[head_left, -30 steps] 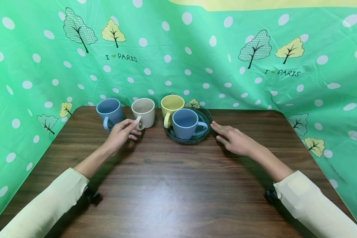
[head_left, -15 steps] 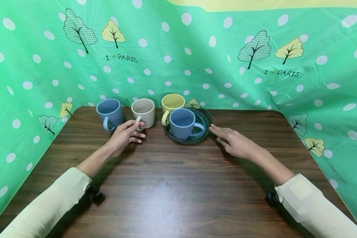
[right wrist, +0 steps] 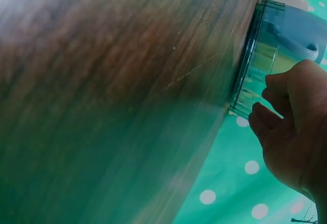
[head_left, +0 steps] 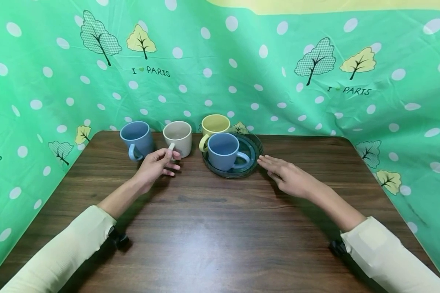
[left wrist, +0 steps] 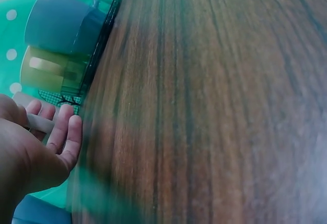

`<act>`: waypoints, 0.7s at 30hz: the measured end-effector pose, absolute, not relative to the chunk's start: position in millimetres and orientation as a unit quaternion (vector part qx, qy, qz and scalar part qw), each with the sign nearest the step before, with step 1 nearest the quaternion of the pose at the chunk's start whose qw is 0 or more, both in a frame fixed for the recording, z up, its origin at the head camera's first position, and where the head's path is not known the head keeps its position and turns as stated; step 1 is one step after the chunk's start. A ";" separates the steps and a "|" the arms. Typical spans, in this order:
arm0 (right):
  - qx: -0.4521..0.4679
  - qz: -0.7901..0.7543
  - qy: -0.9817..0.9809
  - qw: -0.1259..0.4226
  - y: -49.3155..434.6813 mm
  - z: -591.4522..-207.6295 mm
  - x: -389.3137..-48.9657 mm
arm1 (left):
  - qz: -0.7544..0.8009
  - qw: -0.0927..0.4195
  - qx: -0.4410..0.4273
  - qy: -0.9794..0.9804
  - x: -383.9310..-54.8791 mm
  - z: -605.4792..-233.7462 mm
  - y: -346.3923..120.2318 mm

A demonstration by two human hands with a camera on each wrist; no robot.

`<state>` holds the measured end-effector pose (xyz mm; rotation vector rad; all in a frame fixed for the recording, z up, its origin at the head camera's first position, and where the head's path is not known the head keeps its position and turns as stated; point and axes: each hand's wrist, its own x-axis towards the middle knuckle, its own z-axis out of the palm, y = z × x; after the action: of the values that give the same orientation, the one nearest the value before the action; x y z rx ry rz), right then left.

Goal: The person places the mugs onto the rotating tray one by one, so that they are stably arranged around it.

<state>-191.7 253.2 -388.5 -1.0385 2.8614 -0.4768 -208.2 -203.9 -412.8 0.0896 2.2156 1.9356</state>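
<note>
My left hand (head_left: 155,167) pinches the handle of an off-white mug (head_left: 181,140), which stands upright on the table; in the left wrist view the pale handle (left wrist: 40,123) shows between thumb and fingers. My right hand (head_left: 291,177) has its fingers extended, the tips at the right rim of a dark clear glass dish (head_left: 230,175). Inside the dish a blue mug (head_left: 223,152) stands in front, handle to the right. Behind it is a yellow mug (head_left: 215,123), partly hidden, with its handle to the left.
Another blue mug (head_left: 137,138) stands left of the off-white one, near the table's back edge. The brown wooden table (head_left: 220,228) stretches toward me. A green polka-dot cloth (head_left: 220,61) hangs right behind the table.
The blue mug in the dish has shifted slightly left and the yellow one slightly right, as if the dish has turned. My right fingertips have slid a little toward me. The left hand keeps its hold.
</note>
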 end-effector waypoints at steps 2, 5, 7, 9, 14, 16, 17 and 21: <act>-0.339 -0.156 0.927 0.030 252.5 -388.2 -190.9 | 0.654 0.092 0.025 0.750 -208.4 -413.6 -203.0; -0.343 -0.158 0.925 0.030 251.5 -388.0 -189.9 | 0.657 0.081 0.018 0.749 -208.4 -414.0 -201.5; -0.346 -0.159 0.924 0.031 250.6 -387.9 -189.3 | 0.660 0.072 0.016 0.748 -208.2 -414.3 -200.3; -0.347 -0.157 0.924 0.030 249.9 -387.9 -188.4 | 0.662 0.062 0.015 0.747 -208.1 -414.7 -199.2; -0.349 -0.149 0.925 0.025 247.8 -388.6 -186.8 | 0.661 0.043 0.015 0.749 -207.9 -415.9 -196.9; -0.351 -0.146 0.925 0.023 246.7 -388.8 -186.3 | 0.661 0.040 0.013 0.750 -207.7 -416.0 -196.4; -0.353 -0.146 0.924 0.022 246.2 -389.0 -186.0 | 0.661 0.038 0.012 0.750 -207.7 -416.0 -196.3; -0.361 -0.143 0.921 0.018 243.4 -389.2 -184.6 | 0.662 0.034 0.010 0.749 -207.8 -415.6 -196.0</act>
<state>-184.6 243.4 -389.2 -1.1212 2.8616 -0.4449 -207.8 -196.0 -415.6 0.0303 2.3025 2.0358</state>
